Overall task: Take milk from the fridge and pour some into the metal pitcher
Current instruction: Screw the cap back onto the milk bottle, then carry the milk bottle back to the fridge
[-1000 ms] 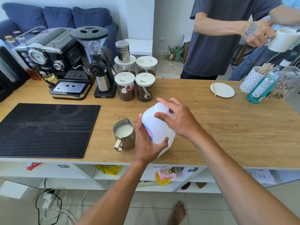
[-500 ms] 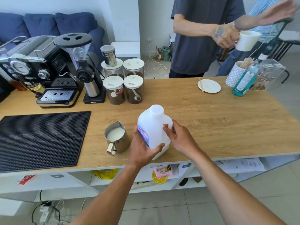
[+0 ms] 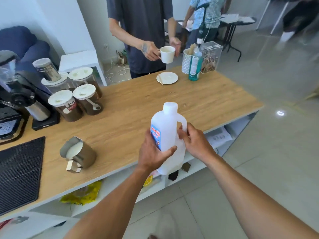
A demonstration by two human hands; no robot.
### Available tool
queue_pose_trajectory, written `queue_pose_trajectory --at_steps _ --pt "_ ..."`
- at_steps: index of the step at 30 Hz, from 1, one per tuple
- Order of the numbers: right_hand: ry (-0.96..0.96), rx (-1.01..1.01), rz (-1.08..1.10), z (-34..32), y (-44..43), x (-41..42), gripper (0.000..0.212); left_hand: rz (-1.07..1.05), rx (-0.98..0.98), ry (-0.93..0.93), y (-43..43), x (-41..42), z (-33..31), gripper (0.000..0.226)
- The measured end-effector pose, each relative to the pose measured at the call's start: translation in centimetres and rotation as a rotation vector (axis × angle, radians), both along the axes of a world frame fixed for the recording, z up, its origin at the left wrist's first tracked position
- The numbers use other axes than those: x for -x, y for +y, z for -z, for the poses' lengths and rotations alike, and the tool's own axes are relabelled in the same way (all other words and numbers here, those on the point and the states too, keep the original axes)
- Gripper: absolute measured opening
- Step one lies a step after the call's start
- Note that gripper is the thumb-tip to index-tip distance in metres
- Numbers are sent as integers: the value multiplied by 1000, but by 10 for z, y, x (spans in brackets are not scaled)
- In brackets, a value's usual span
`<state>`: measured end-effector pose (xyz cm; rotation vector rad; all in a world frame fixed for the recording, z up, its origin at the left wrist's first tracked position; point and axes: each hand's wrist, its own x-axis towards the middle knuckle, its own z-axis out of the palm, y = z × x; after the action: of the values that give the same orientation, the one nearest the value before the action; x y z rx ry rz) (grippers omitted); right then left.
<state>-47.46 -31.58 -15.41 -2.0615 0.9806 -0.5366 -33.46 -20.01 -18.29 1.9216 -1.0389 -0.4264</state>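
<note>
Lifted since a moment ago, the milk jug point(image 3: 166, 133) is now hanging over the bench point(image 3: 138, 102) edge; the left hand point(image 3: 152, 152) is wrapping its labelled side and the right hand point(image 3: 193, 142) is closing on its handle; the white cap is sitting on top; left of both hands, the metal pitcher point(image 3: 81, 153) is holding milk; beyond it, lidded jars point(image 3: 76, 102) are holding something brown.

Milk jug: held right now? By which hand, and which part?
Yes, both hands. The left hand wraps the milk jug body over its label; the right hand has its grip at the handle. Cap on.
</note>
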Motion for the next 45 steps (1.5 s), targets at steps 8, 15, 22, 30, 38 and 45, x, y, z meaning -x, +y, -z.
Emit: queue_pose_trajectory --at_steps 8,15,22,30,38,45 --pt "15 -74 271 5 4 142 24 276 -87 23 -32 118 0 77" --pt "-27 -110 540 -2 36 285 25 582 -80 78 -48 242 1 81" --pt "-50 -168 839 5 105 429 21 966 -150 91 -42 376 11 83" --pt "-102 -185 1140 12 191 538 20 1325 -233 67 -14 500 12 79" --pt "-140 -215 1432 7 266 607 24 1645 -204 10 14 601 -5 95" --pt "-124 -262 1704 3 322 647 28 1875 -270 -50 42 682 -3 94"
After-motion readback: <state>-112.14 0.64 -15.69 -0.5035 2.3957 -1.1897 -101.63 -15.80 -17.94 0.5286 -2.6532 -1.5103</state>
